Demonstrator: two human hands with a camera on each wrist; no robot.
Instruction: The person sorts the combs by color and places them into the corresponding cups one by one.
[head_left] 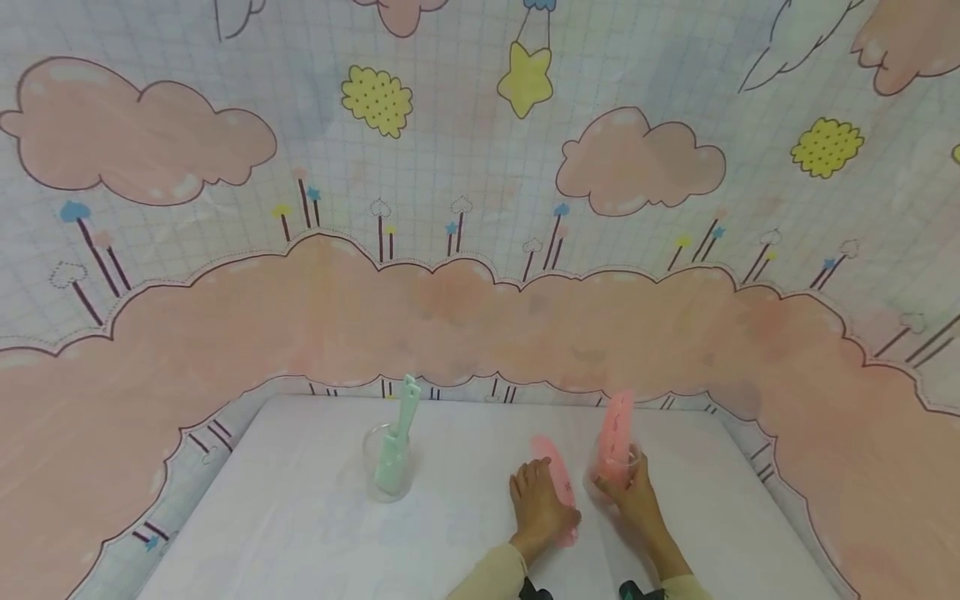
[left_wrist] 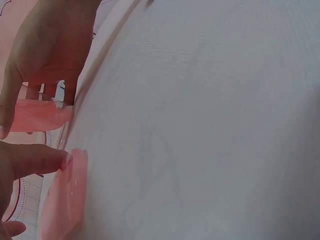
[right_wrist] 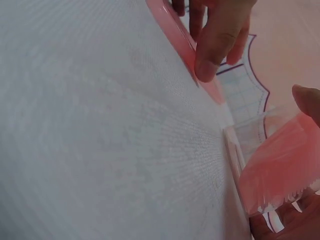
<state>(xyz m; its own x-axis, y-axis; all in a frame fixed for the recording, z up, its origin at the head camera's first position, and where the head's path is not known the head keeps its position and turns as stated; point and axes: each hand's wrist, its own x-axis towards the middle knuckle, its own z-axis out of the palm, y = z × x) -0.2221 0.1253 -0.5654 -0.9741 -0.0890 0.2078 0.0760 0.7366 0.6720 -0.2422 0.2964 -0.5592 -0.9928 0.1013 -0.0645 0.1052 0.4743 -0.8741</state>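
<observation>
Near the front of the white table, my left hand (head_left: pixel 538 504) pinches a long flat pink comb (head_left: pixel 557 462) lying on the surface, thumb on one side and fingers on the other. To its right, my right hand (head_left: pixel 636 497) grips a clear cup (head_left: pixel 592 479) standing upright. A second pink comb (head_left: pixel 618 425) leans in that cup and sticks up past the rim; its teeth show through the wall in the right wrist view. In that view my left thumb and fingers (right_wrist: pixel 212 60) straddle the lying comb. Part of the lying comb is covered by my left hand.
Another clear cup (head_left: pixel 370 446) stands on the left half of the white table (head_left: pixel 300 517), holding mint-green handled items (head_left: pixel 392 467) whose kind I cannot tell. Behind the table hangs a cloth (head_left: pixel 465 325) printed with clouds and stars.
</observation>
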